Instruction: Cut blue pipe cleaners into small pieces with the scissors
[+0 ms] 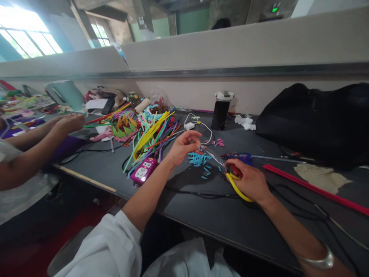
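My right hand [249,179] is closed round the scissors [238,187], which have yellow and red handles. Their metal blades point left, with the tips at the fingertips of my left hand [186,146]. The thumb and forefinger of that hand are pinched together, and a small blue piece shows at their tips; its full shape is hidden. Just below lies a loose pile of short blue pieces [197,159], like cut fuzzy stems, with a few scattered to the right. Several pink pieces [220,142] lie behind the blades.
Left of my forearm are a bundle of coloured pipe cleaners [152,132] and a purple device [144,171]. A bottle [221,111], a black bag [314,123], red sticks [311,186] and black cables [201,193] are around. Another person's hand [72,122] is at far left.
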{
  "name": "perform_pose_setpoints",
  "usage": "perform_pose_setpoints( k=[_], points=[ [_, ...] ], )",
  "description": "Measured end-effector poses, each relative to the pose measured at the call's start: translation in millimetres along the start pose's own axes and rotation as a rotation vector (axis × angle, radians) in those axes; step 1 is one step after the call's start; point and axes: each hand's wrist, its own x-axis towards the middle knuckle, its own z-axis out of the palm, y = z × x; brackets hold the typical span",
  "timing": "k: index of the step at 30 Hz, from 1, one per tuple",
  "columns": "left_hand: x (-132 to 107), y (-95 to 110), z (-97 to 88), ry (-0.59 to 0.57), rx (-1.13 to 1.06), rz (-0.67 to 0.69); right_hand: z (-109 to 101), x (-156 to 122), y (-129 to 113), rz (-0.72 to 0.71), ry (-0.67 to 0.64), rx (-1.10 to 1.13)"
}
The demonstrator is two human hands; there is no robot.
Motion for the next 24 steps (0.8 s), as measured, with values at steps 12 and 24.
perform_pose_setpoints(
  k=[12,24],
  points=[
    [1.8,-4.7,-1.2,-0.018,0.075,0.068,-1.1,0.2,0.3,0.001,-0.01,0.007],
    [1.9,-5.1,-1.0,-0.041,0.068,0.102,-0.9,0.6,1.2,0.037,-0.079,0.034]
  ],
)
